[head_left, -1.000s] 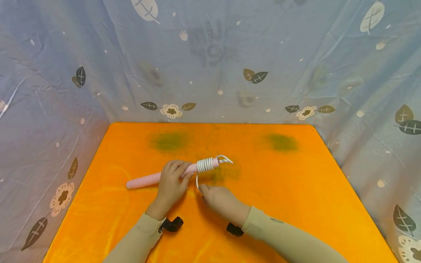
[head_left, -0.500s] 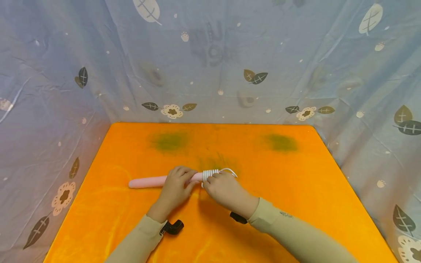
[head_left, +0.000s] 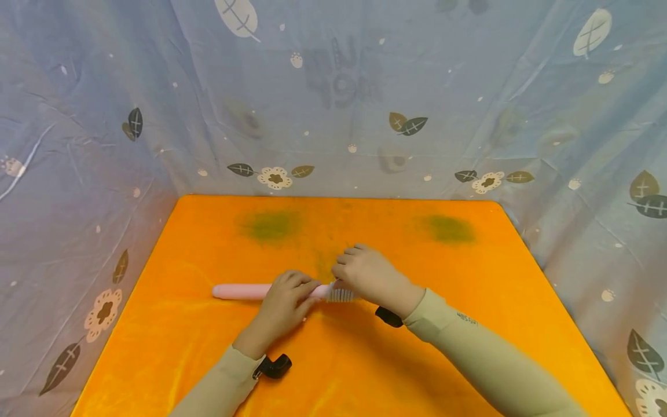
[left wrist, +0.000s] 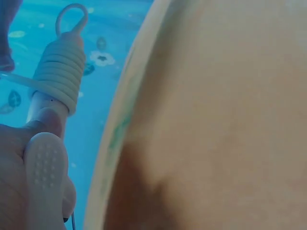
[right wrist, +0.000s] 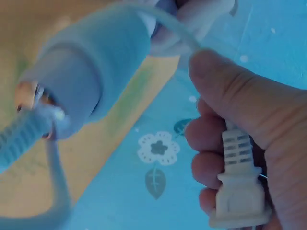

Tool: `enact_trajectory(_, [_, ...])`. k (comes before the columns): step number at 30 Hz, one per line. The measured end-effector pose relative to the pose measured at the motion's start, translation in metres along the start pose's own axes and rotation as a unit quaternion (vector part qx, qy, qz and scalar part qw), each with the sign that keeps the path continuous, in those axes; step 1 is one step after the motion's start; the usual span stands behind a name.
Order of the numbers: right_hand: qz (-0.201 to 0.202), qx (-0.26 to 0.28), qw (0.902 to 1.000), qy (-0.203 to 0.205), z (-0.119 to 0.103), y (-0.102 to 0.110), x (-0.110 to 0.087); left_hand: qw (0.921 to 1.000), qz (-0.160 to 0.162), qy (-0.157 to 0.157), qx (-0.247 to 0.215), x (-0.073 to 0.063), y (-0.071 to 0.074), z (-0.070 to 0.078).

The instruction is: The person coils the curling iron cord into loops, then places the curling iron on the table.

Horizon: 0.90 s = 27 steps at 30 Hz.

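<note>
My left hand (head_left: 283,304) grips a pink curling iron (head_left: 241,291) round its middle, just left of the wound cord. A thumb lever (left wrist: 45,167) with small bumps shows beside that hand in the left wrist view. White cord (left wrist: 60,67) is wrapped in tight turns round the handle, and a loop of it stands out at the handle's end. Above the wound part, my right hand (head_left: 374,279) pinches the cord's free stretch between thumb and forefinger. The white plug (right wrist: 240,196) lies within its curled fingers. From the head view, this hand hides the handle's end.
An orange cloth (head_left: 448,278) with greenish smudges covers the table. A patterned grey-blue curtain (head_left: 344,116) surrounds it at the back and both sides. A black wrist camera (head_left: 276,366) juts out from the left sleeve.
My right hand has risen from below the curling iron, over it, to its far side with the cord. The curling iron has levelled and come slightly nearer, still held by my left hand.
</note>
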State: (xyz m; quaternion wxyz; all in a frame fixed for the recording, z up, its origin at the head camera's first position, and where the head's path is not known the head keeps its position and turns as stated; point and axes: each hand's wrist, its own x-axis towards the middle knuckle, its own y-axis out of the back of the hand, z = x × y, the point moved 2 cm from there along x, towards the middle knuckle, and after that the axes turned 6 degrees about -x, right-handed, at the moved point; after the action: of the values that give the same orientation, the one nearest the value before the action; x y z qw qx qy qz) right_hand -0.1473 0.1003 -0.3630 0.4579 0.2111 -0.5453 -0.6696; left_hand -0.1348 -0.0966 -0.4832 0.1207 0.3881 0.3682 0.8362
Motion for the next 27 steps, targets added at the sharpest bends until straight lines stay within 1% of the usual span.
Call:
enact_trajectory(4, [0.009, 0.047, 0.9988, -0.009, 0.011, 0.003, -0.002, 0.9997, -0.005, -0.011, -0.02, 0.005, 0.004, 0.005])
enact_trajectory(9, [0.009, 0.09, 0.9959, -0.004, 0.019, 0.001, -0.001, 0.9991, -0.023, -0.03, -0.018, 0.007, 0.007, 0.01])
enact_trajectory(12, [-0.016, 0.14, 0.99, -0.01, 0.026, -0.006, -0.002, 0.9987, -0.033, -0.035, -0.016, 0.006, 0.005, 0.011])
enact_trajectory(15, [-0.046, 0.189, 0.9805, -0.026, 0.031, -0.012, -0.003, 0.9986, -0.038, -0.035, -0.014, 0.006, 0.004, 0.011])
enact_trajectory(17, [-0.064, 0.202, 0.9767, -0.037, 0.031, -0.012, -0.005, 0.9984, -0.04, -0.038, -0.01, 0.007, 0.003, 0.012])
enact_trajectory(21, [-0.085, 0.21, 0.9731, -0.04, 0.033, -0.009, -0.003, 0.9983, -0.037, -0.045, 0.001, 0.008, 0.001, 0.013])
enact_trajectory(23, [-0.102, 0.237, 0.9647, -0.051, 0.037, -0.014, -0.001, 0.998, -0.034, -0.052, 0.005, 0.008, 0.001, 0.014])
enact_trajectory(24, [-0.114, 0.26, 0.9571, -0.058, 0.04, -0.018, 0.0, 0.9977, -0.034, -0.058, 0.004, 0.008, 0.0, 0.014])
enact_trajectory(25, [-0.129, 0.283, 0.9479, -0.068, 0.044, -0.023, 0.001, 0.9973, -0.036, -0.065, 0.004, 0.008, 0.001, 0.015])
enact_trajectory(27, [-0.165, 0.338, 0.9226, -0.087, 0.05, -0.031, 0.001, 0.996, -0.042, -0.078, 0.003, 0.009, 0.001, 0.016])
